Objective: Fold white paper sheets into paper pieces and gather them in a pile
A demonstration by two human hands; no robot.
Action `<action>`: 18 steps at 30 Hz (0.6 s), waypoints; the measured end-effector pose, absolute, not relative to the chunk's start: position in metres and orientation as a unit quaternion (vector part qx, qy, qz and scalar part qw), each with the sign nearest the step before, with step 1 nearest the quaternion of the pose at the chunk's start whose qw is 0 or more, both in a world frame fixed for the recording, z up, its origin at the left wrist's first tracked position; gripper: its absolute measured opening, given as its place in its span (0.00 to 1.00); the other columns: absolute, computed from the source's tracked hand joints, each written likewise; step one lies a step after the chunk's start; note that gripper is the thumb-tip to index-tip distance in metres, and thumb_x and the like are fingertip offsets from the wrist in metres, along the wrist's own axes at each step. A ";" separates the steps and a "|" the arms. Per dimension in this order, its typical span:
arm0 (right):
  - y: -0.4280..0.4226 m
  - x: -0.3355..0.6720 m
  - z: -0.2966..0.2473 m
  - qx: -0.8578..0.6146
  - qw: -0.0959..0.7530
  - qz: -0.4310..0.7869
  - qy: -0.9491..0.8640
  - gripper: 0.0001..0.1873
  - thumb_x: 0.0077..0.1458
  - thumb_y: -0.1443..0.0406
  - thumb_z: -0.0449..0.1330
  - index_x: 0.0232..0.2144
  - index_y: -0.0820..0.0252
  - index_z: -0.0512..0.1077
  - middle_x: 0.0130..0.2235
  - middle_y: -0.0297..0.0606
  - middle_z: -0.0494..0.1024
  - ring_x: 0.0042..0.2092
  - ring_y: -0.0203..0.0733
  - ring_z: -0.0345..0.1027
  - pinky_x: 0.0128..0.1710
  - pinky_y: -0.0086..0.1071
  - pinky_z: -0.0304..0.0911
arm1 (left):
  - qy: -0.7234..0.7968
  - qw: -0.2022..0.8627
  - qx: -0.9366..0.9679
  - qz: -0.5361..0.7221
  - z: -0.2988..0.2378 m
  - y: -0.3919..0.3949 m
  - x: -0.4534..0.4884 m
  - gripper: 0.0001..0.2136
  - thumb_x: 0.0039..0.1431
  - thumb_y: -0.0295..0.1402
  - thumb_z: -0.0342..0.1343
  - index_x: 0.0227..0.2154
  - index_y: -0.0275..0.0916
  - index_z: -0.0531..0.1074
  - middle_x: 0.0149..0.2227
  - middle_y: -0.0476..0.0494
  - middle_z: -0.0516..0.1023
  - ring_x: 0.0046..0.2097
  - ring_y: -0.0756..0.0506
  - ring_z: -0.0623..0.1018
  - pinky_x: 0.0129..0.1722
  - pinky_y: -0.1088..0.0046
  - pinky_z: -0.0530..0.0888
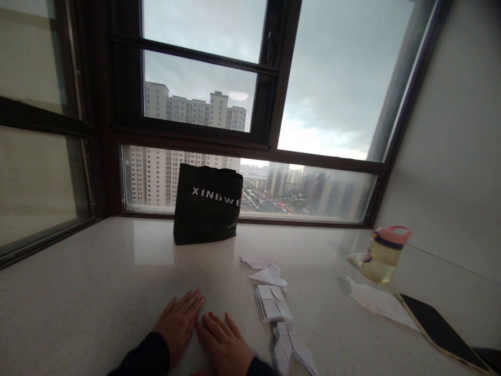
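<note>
My left hand (pixel 179 319) lies palm down on the pale speckled counter (pixel 70 308), its fingers stretched out. Close beside it, my right hand (pixel 225 339) also rests flat on the counter, fingers extended. Neither hand holds anything. Just right of my right hand runs a row of folded papers: a stack of folded white squares (pixel 273 303), a bundle of folded paper strips (pixel 291 347) nearer to me, and a pointed folded paper (pixel 269 275) farther off. Beyond that lies a flat, thin piece of paper (pixel 258 262).
A black bag (pixel 207 209) with white lettering stands by the window (pixel 329 78). At the right are a bottle (pixel 383 258) with a pink lid, a crumpled white sheet (pixel 381 303) and a dark flat device (pixel 442 329) with a light edge. A wall bounds the right side.
</note>
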State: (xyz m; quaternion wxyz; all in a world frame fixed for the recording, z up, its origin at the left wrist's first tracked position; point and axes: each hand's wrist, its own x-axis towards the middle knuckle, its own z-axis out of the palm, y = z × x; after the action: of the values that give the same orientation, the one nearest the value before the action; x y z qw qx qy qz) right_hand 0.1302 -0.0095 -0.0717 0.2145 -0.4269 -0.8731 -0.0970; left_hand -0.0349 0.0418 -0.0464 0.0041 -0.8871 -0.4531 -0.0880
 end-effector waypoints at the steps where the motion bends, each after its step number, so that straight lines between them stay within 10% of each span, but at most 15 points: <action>1: -0.009 0.130 -0.072 -0.427 0.216 -0.099 -0.873 0.33 0.46 0.45 0.46 0.50 0.58 0.58 0.50 0.42 0.65 0.51 0.47 0.57 0.50 0.40 0.50 | -0.453 0.003 -0.888 -0.083 -0.046 0.042 -0.035 0.21 0.54 0.31 0.36 0.52 0.45 0.54 0.55 0.47 0.55 0.55 0.44 0.57 0.51 0.57 0.55; 18: -0.008 0.130 -0.076 -0.427 0.226 -0.106 -0.869 0.32 0.47 0.45 0.45 0.49 0.57 0.59 0.50 0.41 0.65 0.50 0.46 0.58 0.49 0.39 0.52 | -0.458 0.010 -0.883 -0.102 -0.049 0.042 -0.036 0.21 0.54 0.31 0.36 0.52 0.45 0.54 0.55 0.48 0.56 0.55 0.45 0.57 0.51 0.57 0.54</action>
State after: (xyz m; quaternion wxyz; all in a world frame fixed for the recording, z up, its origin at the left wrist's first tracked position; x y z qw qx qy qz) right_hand 0.1297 -0.0079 -0.0759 0.2264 -0.4269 -0.8690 -0.1062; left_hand -0.0358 0.0424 -0.0489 0.0100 -0.8830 -0.4581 -0.1018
